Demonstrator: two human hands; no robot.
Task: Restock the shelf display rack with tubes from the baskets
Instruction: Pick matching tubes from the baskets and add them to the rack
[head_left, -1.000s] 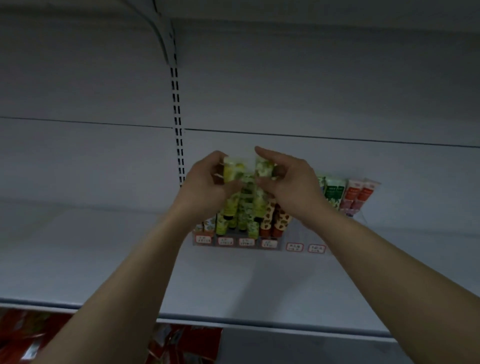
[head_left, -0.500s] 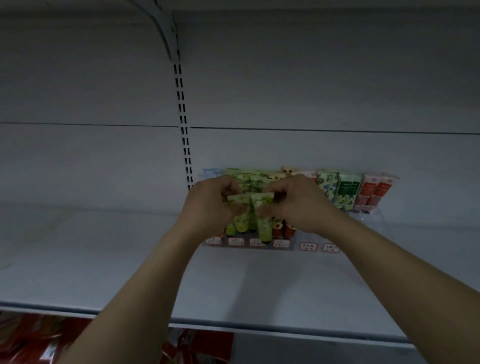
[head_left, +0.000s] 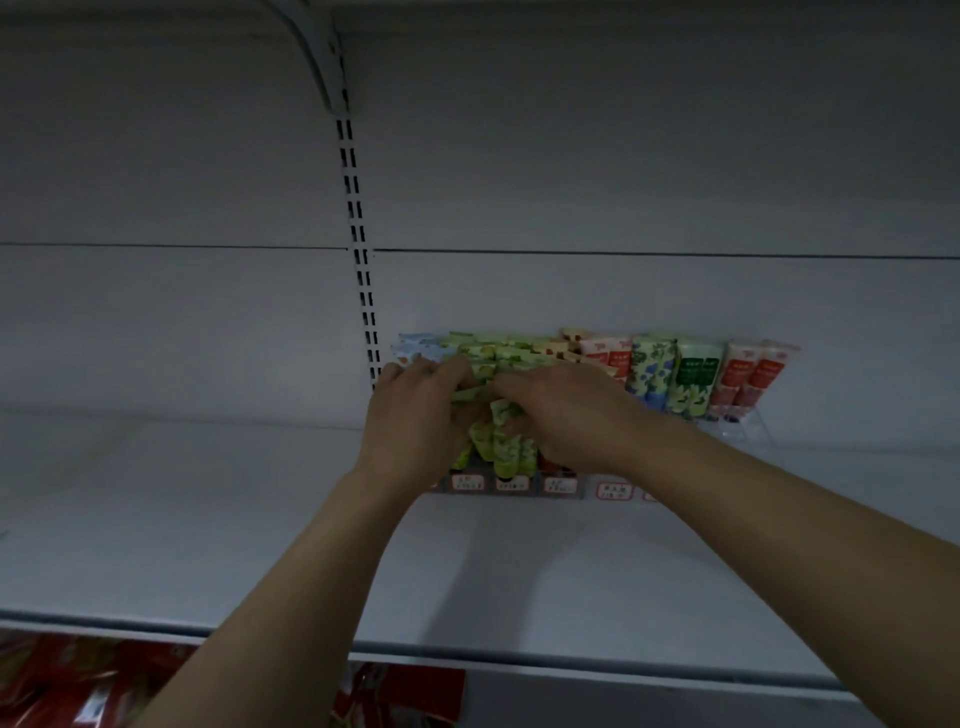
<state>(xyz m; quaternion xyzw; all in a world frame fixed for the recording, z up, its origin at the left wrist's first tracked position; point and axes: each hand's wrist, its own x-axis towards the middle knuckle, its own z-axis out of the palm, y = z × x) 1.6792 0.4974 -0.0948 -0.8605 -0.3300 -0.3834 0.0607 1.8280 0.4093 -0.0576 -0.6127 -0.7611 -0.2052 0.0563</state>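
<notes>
White shelf (head_left: 208, 519) carries display rack (head_left: 615, 491); my left hand (head_left: 415, 421) and right hand (head_left: 576, 410) both clamp green tubes (head_left: 506, 447) between them, red tubes (head_left: 748, 379) farther right.

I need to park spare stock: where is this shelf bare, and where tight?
Bare: the shelf left of the slotted upright, and the front strip between the price tags and its edge. Crowded: the display rack at its left, where left hand and right hand grip green tubes.
</notes>
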